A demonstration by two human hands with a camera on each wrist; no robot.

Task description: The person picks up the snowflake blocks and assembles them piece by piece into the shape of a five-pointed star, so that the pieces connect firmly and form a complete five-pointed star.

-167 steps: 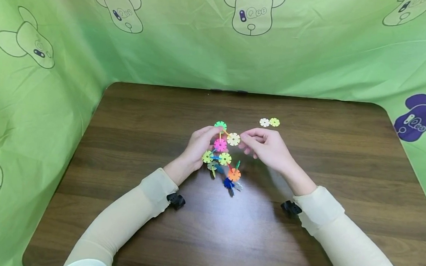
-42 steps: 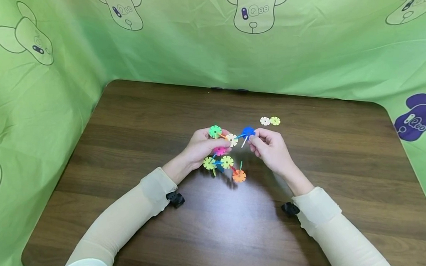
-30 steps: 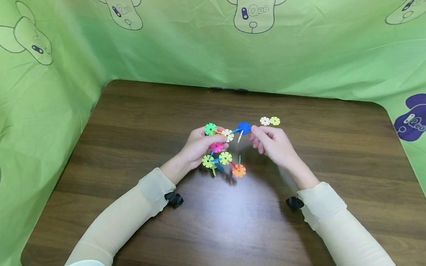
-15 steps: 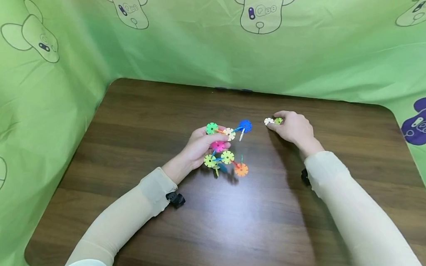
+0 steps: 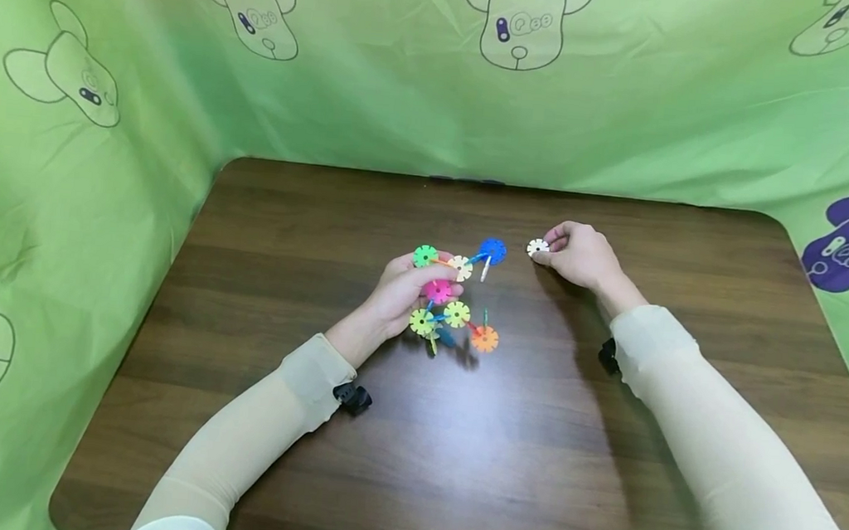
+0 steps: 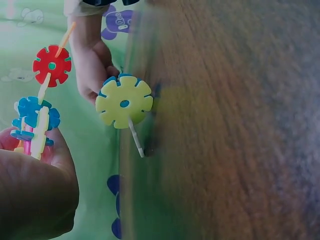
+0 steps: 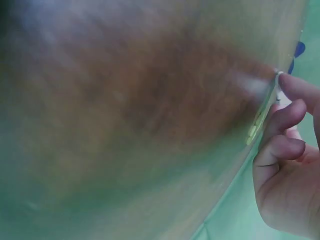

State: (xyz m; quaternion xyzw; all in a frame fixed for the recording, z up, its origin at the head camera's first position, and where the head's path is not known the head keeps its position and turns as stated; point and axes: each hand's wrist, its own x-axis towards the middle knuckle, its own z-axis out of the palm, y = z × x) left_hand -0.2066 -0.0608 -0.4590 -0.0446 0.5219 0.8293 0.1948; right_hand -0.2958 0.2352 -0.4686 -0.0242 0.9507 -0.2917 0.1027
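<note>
My left hand holds a chain of notched plastic snowflake discs slotted together, the thumb lying over it. The green disc, cream disc and pink disc are at the hand. A blue disc sticks out to the right; yellow-green and orange discs hang lower. Farther right, my right hand pinches a loose white disc between thumb and finger. A loose yellow disc shows beside the fingers in the right wrist view, hidden in the head view.
The brown wooden table has rounded far corners. A green printed curtain hangs behind it and at both sides. Each wrist wears a small black camera, as on the left cuff.
The blue disc has joined the cream one on the chain. My right hand has let go of it, reached away to the far right and taken the white disc. The left hand keeps its hold.
</note>
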